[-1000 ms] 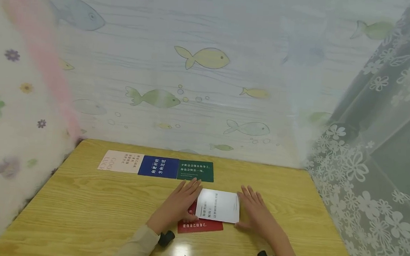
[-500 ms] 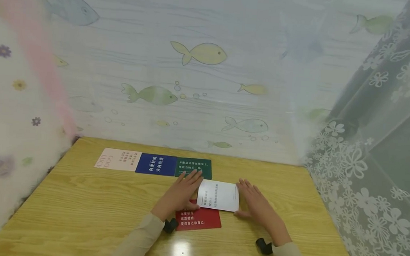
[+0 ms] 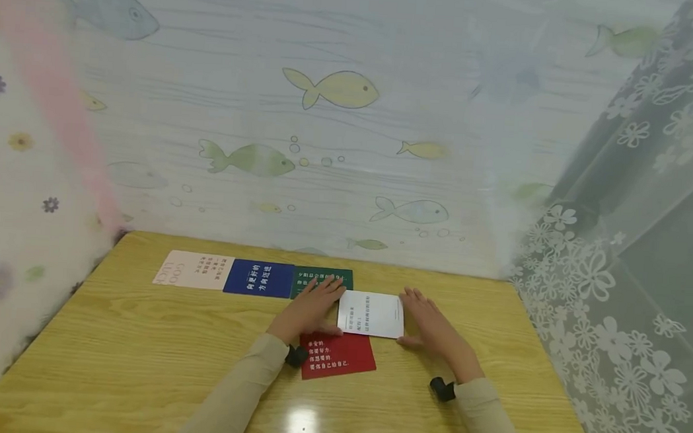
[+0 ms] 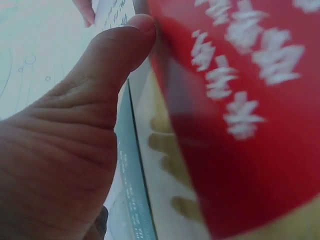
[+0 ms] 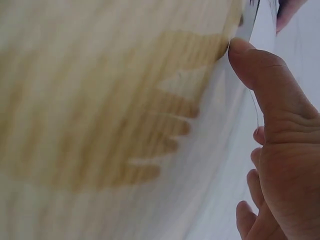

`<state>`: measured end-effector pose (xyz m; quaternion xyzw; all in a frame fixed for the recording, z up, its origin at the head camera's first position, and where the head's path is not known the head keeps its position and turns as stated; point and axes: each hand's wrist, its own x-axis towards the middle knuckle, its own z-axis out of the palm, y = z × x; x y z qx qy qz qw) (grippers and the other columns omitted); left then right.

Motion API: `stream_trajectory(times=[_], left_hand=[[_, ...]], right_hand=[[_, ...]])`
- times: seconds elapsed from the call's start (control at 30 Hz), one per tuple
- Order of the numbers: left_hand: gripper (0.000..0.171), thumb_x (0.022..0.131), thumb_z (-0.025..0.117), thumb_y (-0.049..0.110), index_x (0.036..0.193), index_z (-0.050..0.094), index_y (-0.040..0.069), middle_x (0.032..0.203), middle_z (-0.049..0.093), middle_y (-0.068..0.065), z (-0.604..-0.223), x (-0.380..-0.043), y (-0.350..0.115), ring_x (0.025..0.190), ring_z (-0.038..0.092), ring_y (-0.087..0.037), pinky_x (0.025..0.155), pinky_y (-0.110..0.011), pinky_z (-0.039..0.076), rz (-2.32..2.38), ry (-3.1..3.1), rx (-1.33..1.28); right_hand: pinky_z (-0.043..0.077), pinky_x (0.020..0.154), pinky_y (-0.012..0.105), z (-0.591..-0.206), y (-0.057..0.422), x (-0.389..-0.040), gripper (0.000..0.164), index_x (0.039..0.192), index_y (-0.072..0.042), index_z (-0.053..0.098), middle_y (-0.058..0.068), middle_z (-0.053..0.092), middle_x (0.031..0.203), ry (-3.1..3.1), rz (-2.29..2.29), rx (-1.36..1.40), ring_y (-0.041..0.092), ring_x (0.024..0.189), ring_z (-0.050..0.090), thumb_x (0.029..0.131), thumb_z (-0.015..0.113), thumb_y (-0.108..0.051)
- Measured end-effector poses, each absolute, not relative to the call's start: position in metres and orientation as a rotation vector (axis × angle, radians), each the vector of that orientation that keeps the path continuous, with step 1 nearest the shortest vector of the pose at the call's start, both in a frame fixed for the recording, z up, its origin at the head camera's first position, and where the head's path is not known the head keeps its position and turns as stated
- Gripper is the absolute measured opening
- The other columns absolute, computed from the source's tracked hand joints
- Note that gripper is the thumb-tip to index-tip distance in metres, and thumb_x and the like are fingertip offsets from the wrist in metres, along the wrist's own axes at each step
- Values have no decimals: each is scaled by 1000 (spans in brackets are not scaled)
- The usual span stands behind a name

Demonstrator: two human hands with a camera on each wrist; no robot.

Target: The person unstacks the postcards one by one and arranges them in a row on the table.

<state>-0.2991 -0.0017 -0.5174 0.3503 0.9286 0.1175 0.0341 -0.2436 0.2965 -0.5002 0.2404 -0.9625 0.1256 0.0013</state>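
Note:
A white card (image 3: 370, 315) with dark lettering lies between both hands in the head view. My left hand (image 3: 309, 310) holds its left side, thumb at the near corner and fingers at the far one. On the opposite side my right hand (image 3: 438, 327) holds it the same way. Partly under the left thumb and the white card's near edge is a red card (image 3: 342, 360) with white lettering. The left fingers cover part of a green card (image 3: 304, 275). In the left wrist view the thumb (image 4: 120, 45) touches the white card's edge.
A blue card (image 3: 258, 279) and a pale pink card (image 3: 193, 270) lie in a row left of the green one, on the wooden table (image 3: 136, 349). A fish-patterned curtain (image 3: 328, 129) hangs behind the table's back edge. Lace fabric (image 3: 592, 284) hangs at the right.
Both hands have moved the white card away from the body, toward the row at the back. More of the red card now shows, and the left fingers now overlap the green card.

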Motion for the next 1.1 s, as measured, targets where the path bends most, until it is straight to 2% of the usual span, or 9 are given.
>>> stream_trajectory(times=[0.37,0.5,0.73,1.1], left_hand=[[95,74,68,57,147,28,12,153,23,-7,-503,-326,16,142,14,-27,115,-49,12,399,2785,1039],[95,74,68,57,148,28,13,154,22,-7,-500,-338,24,143,12,-26,116,-48,11,397,2765,1005],[94,74,69,56,147,30,10,153,24,-8,-501,-353,31,142,16,-28,115,-49,15,373,2774,1020],[95,75,65,61,147,28,11,153,24,-6,-503,-363,40,142,16,-26,115,-47,17,211,2793,952]], right_hand=[[18,111,57,-499,315,-278,91,144,2,27,24,21,150,-3111,355,723,41,138,18,77,75,-35],[22,108,60,-497,321,-292,88,142,4,31,29,26,146,-3098,346,758,46,135,21,76,77,-32],[22,108,60,-497,327,-311,82,139,6,35,32,29,143,-3114,401,806,48,134,21,77,77,-26],[19,110,58,-497,329,-331,83,143,-4,35,26,25,148,-3234,414,722,46,137,17,76,77,-31]])
